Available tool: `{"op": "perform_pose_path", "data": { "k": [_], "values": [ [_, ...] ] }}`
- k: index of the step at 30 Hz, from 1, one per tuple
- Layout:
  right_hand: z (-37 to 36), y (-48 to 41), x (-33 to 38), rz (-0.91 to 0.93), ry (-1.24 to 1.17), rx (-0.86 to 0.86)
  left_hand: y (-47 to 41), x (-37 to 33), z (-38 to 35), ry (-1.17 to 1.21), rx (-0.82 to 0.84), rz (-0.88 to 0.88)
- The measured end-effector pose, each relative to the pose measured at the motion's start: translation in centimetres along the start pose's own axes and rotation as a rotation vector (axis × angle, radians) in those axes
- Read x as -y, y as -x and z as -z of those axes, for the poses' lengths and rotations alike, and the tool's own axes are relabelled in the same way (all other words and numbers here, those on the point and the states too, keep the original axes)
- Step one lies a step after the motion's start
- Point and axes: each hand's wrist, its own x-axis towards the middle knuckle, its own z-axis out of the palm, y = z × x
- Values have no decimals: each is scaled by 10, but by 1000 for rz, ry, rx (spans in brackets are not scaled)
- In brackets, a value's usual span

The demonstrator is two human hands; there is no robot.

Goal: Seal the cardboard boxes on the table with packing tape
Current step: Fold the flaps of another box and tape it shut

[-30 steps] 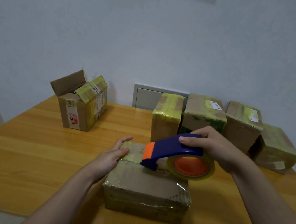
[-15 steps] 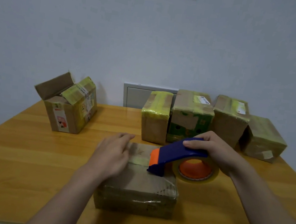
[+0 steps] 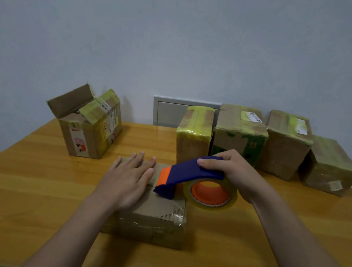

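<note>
A wooden desk (image 3: 28, 192) of yellow-orange colour stands against a pale wall (image 3: 182, 44). A grey panel (image 3: 169, 112) is set in the wall just behind the far edge of the desk.

In the middle of the desk, nearer to the front edge, lies a flat cardboard box (image 3: 159, 216) with shiny tape over its front side and corners. The left hand (image 3: 128, 178) lies flat on the top of this box, with the fingers straight and a little spread. It covers the left and far part of the top and grips nothing.

The right hand (image 3: 239, 175) holds a tape dispenser (image 3: 190, 169), blue with an orange front piece, and its fingers are curled over the handle from above. The blue nose of the dispenser touches the top of the box near the right edge, just beside the fingers of the left hand. The tape roll (image 3: 209, 193) on its orange core hangs past the right edge of the box, above the desk. I cannot tell if it touches the wood.

A broad strip of desk wood shows between the box and the left edge, and another one on the right side. At the far left stands an open box (image 3: 86, 126) with its flaps up, well apart from the flat one. Along the far right a row of four sealed boxes (image 3: 237, 132) stands side by side, wrapped in yellowish tape. Its left end is close behind the right hand. Its right end, turned at an angle, is near the right edge of the desk.
</note>
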Motion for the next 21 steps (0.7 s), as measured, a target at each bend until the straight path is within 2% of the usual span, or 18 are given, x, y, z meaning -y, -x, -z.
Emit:
{"op": "perform_pose_path", "data": {
  "k": [5,14,21],
  "values": [
    [12,8,-6,-20,-38,44,-4,4,-4,-11,-4,-7],
    [77,46,-24,-58,-36,-10,-2,6,-4,-16,8,-16],
    [60,42,-25,-64,69,6,-2,2,-5,-44,19,-6]
  ]
}}
